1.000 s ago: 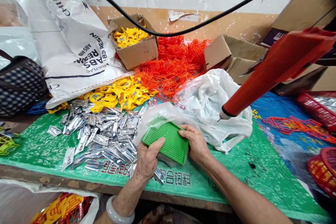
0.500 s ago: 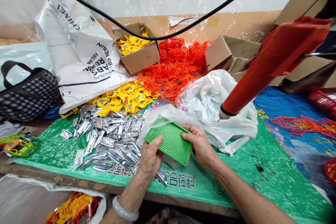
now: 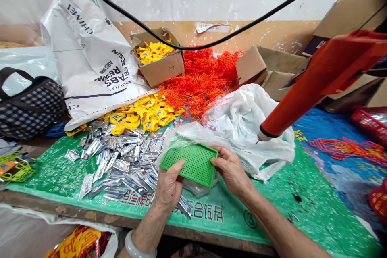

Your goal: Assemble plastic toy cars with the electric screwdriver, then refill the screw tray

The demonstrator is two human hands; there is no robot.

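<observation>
Both hands, left hand (image 3: 169,183) and right hand (image 3: 231,169), grip the green perforated tray (image 3: 190,162) by its ends, near-centre over the surface (image 3: 272,201), beside silver packets (image 3: 121,161). Step: positioning tray; next likely needs a level set-down.

Bright, even, diffuse light, no clear single source. Shadows soft and short: a faint one under the green perforated tray (image 3: 190,164), darker under the near edge of the table (image 3: 211,238). Glare specks on the silver foil packets (image 3: 121,161) and sheen on the white plastic bag (image 3: 242,125). Colours saturated. Centre sharp. Strong wide-angle bending: black cable (image 3: 193,44) bows, far wall edge curves. Orange tool (image 3: 317,76) at right looms large and slightly soft. Corners smeared, top right dark.
</observation>
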